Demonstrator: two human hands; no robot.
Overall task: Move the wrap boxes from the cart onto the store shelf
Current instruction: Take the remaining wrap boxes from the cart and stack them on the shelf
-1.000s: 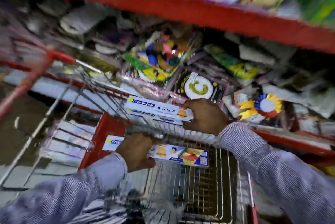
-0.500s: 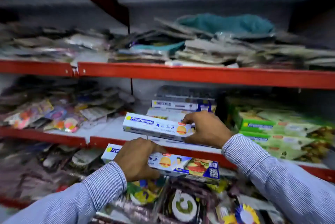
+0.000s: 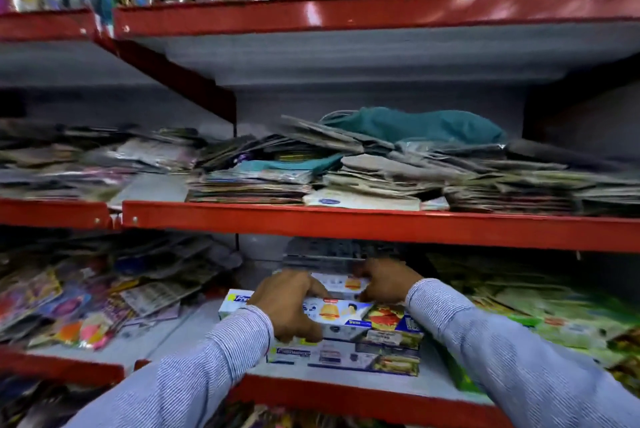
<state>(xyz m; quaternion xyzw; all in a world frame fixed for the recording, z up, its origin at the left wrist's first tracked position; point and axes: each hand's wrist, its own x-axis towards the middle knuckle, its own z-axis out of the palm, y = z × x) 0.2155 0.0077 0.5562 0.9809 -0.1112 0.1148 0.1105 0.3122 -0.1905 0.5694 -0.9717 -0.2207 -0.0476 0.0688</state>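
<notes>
Both hands reach into the lower shelf with its red front lip. My left hand grips a white and blue wrap box printed with food pictures, which lies on top of another wrap box on the shelf. My right hand is closed on a second wrap box just behind, over a stack of more boxes. The cart is out of view.
Green packets fill the shelf to the right of the boxes. Colourful flat packets are heaped at the left. The shelf above carries piles of flat packs and a teal bag.
My view has risen from the cart to the shelves. Both hands have carried their boxes forward into the lower shelf, onto the stack of wrap boxes.
</notes>
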